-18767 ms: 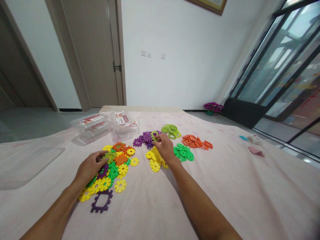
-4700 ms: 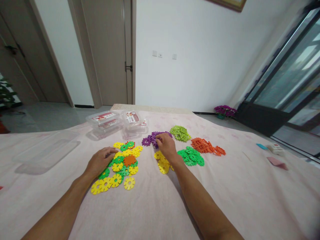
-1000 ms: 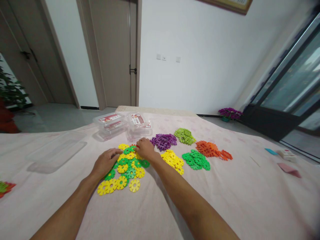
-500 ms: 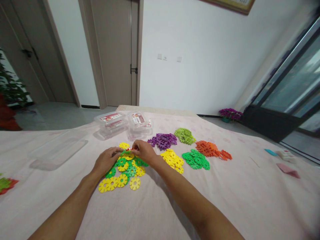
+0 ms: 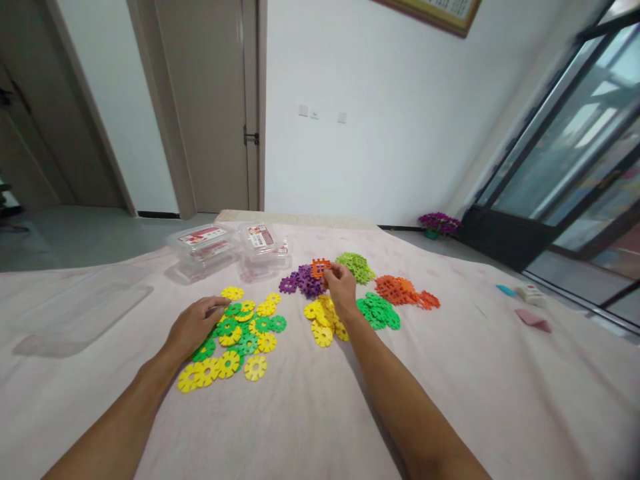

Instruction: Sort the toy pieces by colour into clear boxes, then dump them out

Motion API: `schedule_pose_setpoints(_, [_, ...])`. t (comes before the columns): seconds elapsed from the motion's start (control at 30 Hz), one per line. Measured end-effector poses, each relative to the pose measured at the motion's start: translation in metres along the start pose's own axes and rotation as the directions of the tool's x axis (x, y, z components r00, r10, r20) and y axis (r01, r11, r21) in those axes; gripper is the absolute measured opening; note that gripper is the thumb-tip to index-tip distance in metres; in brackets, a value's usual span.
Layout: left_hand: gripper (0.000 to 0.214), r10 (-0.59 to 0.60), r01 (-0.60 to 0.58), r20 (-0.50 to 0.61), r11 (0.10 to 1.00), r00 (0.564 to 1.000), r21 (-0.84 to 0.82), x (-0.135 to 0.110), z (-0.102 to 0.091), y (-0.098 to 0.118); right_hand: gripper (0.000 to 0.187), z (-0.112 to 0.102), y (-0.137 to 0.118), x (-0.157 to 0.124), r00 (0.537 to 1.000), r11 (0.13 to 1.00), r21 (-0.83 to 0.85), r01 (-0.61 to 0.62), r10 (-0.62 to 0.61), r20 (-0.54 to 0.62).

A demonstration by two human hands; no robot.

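My right hand (image 5: 343,288) pinches an orange square plastic building piece (image 5: 321,268) and holds it over the purple piece pile (image 5: 306,283). My left hand (image 5: 197,323) rests at the left edge of a mixed heap of yellow and green notched discs (image 5: 247,345), fingers stretched over it with nothing visible in them. Below my right hand lies a pile of yellow discs (image 5: 323,333). Sorted piles of green discs (image 5: 379,311), light green pieces (image 5: 356,267) and orange pieces (image 5: 397,290) spread around and beyond that hand.
Lidded clear plastic boxes (image 5: 205,252) stand at the back left of the cloth-covered table (image 5: 300,420). An open clear tray (image 5: 120,303) sits at the left. Toward the right lie a pink cloth (image 5: 533,320), a small white box (image 5: 531,295) and a blue item (image 5: 507,291).
My right hand has left the mixed heap and moved right, carrying the orange piece toward the purple pile. My left hand stays at the heap. The view has turned right.
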State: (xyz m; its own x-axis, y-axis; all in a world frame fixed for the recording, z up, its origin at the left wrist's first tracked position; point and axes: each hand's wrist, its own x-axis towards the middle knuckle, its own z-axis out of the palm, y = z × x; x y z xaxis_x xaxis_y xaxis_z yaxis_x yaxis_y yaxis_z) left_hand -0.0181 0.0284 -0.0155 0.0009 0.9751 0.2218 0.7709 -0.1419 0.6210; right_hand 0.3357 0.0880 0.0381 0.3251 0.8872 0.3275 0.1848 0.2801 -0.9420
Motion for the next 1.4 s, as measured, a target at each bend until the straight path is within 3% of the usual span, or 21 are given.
schedule_pose_setpoints(0.13, [0.042,0.000,0.000,-0.011,1.000,1.000,-0.014,0.000,0.000,0.000,0.040,-0.055,0.014,0.017,0.965,0.999,0.035,-0.034,0.042,-0.259])
schedule_pose_setpoints(0.27, [0.045,0.028,-0.028,-0.008,1.000,1.000,-0.014,0.001,0.002,-0.001,0.049,-0.110,0.026,0.029,0.857,0.995,0.042,-0.092,0.101,-0.506])
schedule_pose_setpoints(0.33, [0.048,0.047,-0.047,-0.026,0.999,0.999,0.003,0.002,0.003,-0.003,0.055,-0.135,0.029,0.033,0.798,0.982,-0.101,-0.163,0.071,-0.598])
schedule_pose_setpoints(0.43, [0.051,0.055,-0.054,-0.039,0.998,0.998,0.037,0.003,0.005,-0.008,0.056,-0.153,0.027,0.033,0.730,0.884,-0.399,-0.246,-0.102,-0.676])
schedule_pose_setpoints(0.47, [0.051,0.057,-0.055,-0.038,0.998,0.998,0.044,0.003,0.005,-0.009,0.055,-0.151,0.025,0.031,0.738,0.858,-0.457,-0.236,-0.148,-0.658])
schedule_pose_setpoints(0.53, [0.051,0.059,-0.057,-0.031,0.997,0.998,0.052,0.003,0.006,-0.010,0.048,-0.134,0.022,0.023,0.816,0.857,-0.496,-0.137,-0.186,-0.547])
schedule_pose_setpoints(0.6, [0.050,0.061,-0.060,-0.022,0.997,0.998,0.048,0.003,0.005,-0.009,0.039,-0.104,0.016,0.009,0.923,0.887,-0.462,0.005,-0.182,-0.339])
schedule_pose_setpoints(0.67, [0.050,0.051,-0.050,-0.015,0.998,0.999,0.036,0.002,0.005,-0.007,0.030,-0.071,0.008,-0.010,0.974,0.893,-0.419,0.166,-0.216,-0.075])
schedule_pose_setpoints(0.7, [0.050,0.043,-0.043,-0.013,0.999,0.999,0.028,0.002,0.004,-0.006,0.026,-0.055,0.003,-0.021,0.966,0.878,-0.405,0.254,-0.250,0.065])
schedule_pose_setpoints(0.77, [0.049,0.028,-0.028,-0.011,0.999,1.000,0.016,0.001,0.003,-0.004,0.021,-0.028,-0.009,-0.044,0.896,0.823,-0.386,0.417,-0.301,0.326])
schedule_pose_setpoints(0.83, [0.049,0.021,-0.021,-0.004,1.000,1.000,0.014,0.001,0.002,-0.002,0.021,-0.010,-0.021,-0.064,0.776,0.740,-0.375,0.559,-0.306,0.552])
schedule_pose_setpoints(0.9, [0.048,0.018,-0.018,-0.002,1.000,1.000,0.016,0.001,0.001,-0.001,0.020,0.002,-0.029,-0.079,0.672,0.646,-0.386,0.659,-0.275,0.687])
schedule_pose_setpoints(1.0, [0.046,0.016,-0.016,-0.008,1.000,1.000,0.023,0.001,0.001,-0.001,0.020,0.012,-0.033,-0.091,0.600,0.517,-0.443,0.732,-0.183,0.779])
schedule_pose_setpoints(1.1, [0.044,0.018,-0.018,-0.017,0.999,1.000,0.030,0.001,0.002,-0.001,0.024,0.019,-0.029,-0.094,0.600,0.459,-0.495,0.738,-0.110,0.793])
schedule_pose_setpoints(1.27, [0.042,0.022,-0.022,-0.009,0.999,1.000,0.033,0.001,0.002,-0.001,0.032,0.024,-0.024,-0.096,0.661,0.505,-0.538,0.675,-0.090,0.745])
schedule_pose_setpoints(1.4, [0.042,0.024,-0.024,-0.006,1.000,1.000,0.019,0.001,0.002,-0.002,0.023,0.023,-0.023,-0.103,0.681,0.566,-0.522,0.638,-0.100,0.725])
